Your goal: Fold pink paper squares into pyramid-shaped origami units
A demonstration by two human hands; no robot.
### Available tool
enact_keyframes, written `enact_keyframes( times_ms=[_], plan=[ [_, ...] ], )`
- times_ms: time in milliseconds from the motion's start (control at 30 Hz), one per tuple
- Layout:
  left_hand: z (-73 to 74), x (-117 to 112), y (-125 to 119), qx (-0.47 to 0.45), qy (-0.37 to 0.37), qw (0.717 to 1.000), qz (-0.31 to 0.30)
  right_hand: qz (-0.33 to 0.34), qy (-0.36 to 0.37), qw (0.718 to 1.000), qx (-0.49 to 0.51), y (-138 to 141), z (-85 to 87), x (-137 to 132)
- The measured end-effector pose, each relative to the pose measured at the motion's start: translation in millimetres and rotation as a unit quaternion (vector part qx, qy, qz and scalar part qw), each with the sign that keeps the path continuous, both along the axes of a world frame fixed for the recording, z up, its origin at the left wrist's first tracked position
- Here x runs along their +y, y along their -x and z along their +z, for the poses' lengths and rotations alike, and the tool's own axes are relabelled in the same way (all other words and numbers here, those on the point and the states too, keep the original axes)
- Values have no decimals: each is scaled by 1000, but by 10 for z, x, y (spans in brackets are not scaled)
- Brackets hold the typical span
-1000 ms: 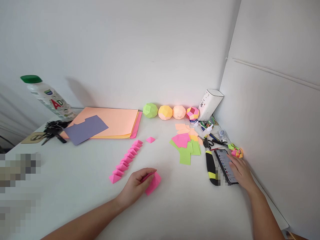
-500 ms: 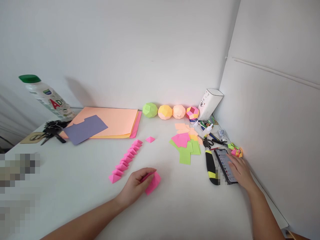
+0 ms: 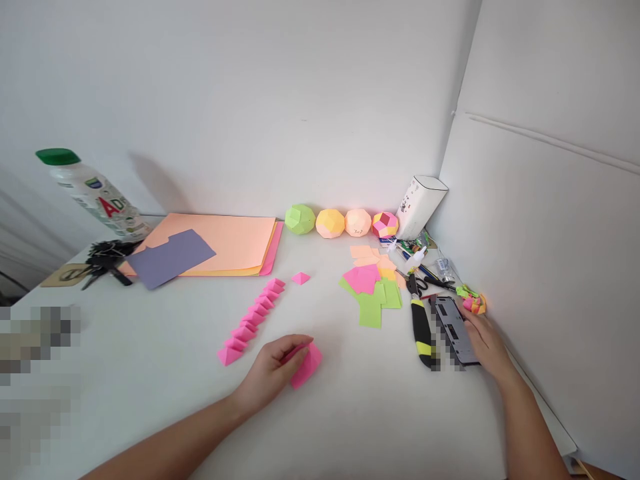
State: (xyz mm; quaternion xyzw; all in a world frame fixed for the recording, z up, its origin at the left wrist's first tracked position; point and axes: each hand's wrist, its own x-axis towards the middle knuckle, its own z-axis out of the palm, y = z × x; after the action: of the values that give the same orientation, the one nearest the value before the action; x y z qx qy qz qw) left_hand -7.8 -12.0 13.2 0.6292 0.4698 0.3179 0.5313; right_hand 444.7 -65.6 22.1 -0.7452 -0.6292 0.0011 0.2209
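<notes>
My left hand (image 3: 276,371) is closed in a pinch on a pink folded paper (image 3: 310,365), low over the table. Behind it, a slanting row of pink folded paper pieces (image 3: 250,320) lies on the table, with a single pink piece (image 3: 301,278) apart from its far end. At the right, my right hand (image 3: 486,343) has its fingers stretched out over the right edge of a phone (image 3: 453,330). The phone lies face up with its screen lit, partly covered by my fingers. Beside the phone is a black and yellow utility knife (image 3: 421,333).
Loose green paper squares (image 3: 371,311) and pink sheets (image 3: 364,279) lie mid-table. Several faceted paper balls, one green (image 3: 300,219), line the wall. A white holder (image 3: 421,207) stands in the corner. Stacked coloured sheets (image 3: 225,240) and a white bottle (image 3: 103,200) are at the left.
The phone's screen has changed from a list to a grey view with dark marks. My right hand has shifted slightly right and down. My left hand and its pink paper have stayed put.
</notes>
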Motion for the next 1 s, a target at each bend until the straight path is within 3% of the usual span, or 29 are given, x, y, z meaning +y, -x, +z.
enact_keyframes(
  times_ms=[1000],
  plan=[
    [-33, 5, 5, 4, 5, 1000, -11, -23, 21, 999, 26, 30, 38, -29]
  ],
)
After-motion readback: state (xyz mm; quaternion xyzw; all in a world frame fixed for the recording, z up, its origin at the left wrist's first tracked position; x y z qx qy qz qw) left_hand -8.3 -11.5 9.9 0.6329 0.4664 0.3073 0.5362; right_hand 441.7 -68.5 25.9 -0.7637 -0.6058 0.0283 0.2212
